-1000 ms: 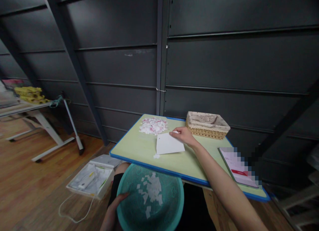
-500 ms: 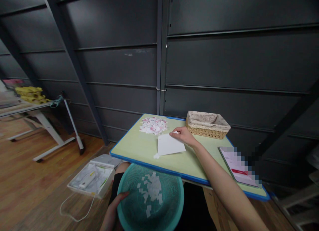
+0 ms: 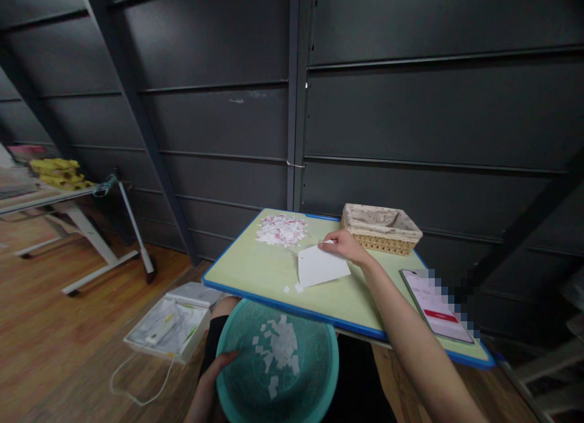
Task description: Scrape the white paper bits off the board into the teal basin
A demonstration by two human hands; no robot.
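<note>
My right hand (image 3: 344,246) pinches the top edge of a white sheet of card (image 3: 323,266), tilted just above the pale green tabletop (image 3: 246,266). Small paper scraps (image 3: 298,287) lie by the card's lower left corner. My left hand (image 3: 219,368) grips the left rim of a teal plastic basket (image 3: 335,365) on my lap, thumb inside and the other fingers hidden beneath. White paper pieces (image 3: 283,345) lie scattered in the basket. At the back of the table is a heap of white and pink paper scraps (image 3: 281,229).
A cloth-lined wicker basket (image 3: 381,228) stands at the table's back right. Nearer me on the right lies a phone-like device (image 3: 438,310). An open white box (image 3: 168,325) with a cable sits on the floor at left. A dark panelled wall (image 3: 219,125) rises behind.
My right hand has drawn the card to the right across the table. Two small scraps now show apart beside its lower left corner. My left hand keeps its hold on the basket.
</note>
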